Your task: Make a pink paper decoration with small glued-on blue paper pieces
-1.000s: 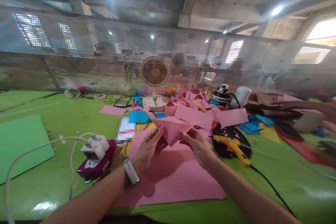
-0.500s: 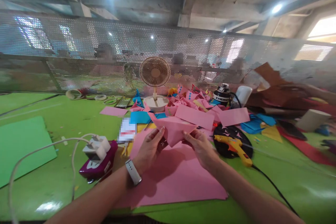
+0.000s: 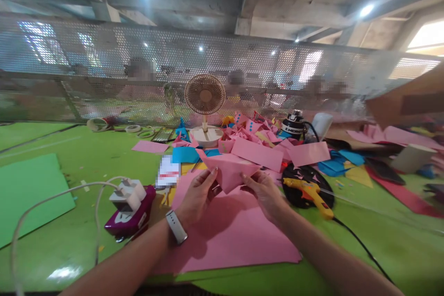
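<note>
A folded piece of pink paper (image 3: 229, 173), wide at the top and pointed at the bottom, is held up between both hands. My left hand (image 3: 199, 192) pinches its left side, with the thumb on the near face. On the other side my right hand (image 3: 263, 192) grips the right part the same way. Fingers behind the paper are partly hidden. Beneath lies a large pink sheet (image 3: 239, 236), with the hands' shadow on it. A yellow glue gun (image 3: 308, 192) rests on a round black mat (image 3: 293, 201) to the right of my right hand.
A purple power strip (image 3: 130, 217) with white plugs stands left, its cable looping across the green table (image 3: 83, 157). A small fan (image 3: 205, 97) and heaped pink paper pieces (image 3: 253, 132) sit behind. A black-and-white bottle (image 3: 293, 125) stands right of them, before a perforated screen (image 3: 121, 55).
Both hands and the folded pink paper hold nearly still. At the far right, the brown sheet material has shifted up and right, uncovering pink paper behind.
</note>
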A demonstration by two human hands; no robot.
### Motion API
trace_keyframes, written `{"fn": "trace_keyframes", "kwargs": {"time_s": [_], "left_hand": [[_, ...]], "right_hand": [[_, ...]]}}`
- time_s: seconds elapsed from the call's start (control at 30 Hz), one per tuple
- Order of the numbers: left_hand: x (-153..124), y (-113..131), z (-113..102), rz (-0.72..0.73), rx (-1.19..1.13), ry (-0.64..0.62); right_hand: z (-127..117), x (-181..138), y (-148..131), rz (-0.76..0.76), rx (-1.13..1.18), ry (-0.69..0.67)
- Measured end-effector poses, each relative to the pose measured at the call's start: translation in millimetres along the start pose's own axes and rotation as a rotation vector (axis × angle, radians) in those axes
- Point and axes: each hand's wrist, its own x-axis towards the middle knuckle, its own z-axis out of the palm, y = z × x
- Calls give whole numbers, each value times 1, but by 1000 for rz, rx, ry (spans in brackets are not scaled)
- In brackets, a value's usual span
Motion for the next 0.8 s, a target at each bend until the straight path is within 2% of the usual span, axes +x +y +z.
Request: {"fn": "trace_keyframes", "kwargs": {"time_s": [0.2, 0.47, 0.8], "left_hand": [[2, -1, -1, 1, -18, 55], [0, 3, 3, -37, 15, 116], [0, 4, 4, -53, 43, 107]], "right_hand": [[0, 1, -1, 15, 45, -22], [-3, 3, 1, -28, 44, 60], [-1, 2, -2, -50, 31, 89]]}}
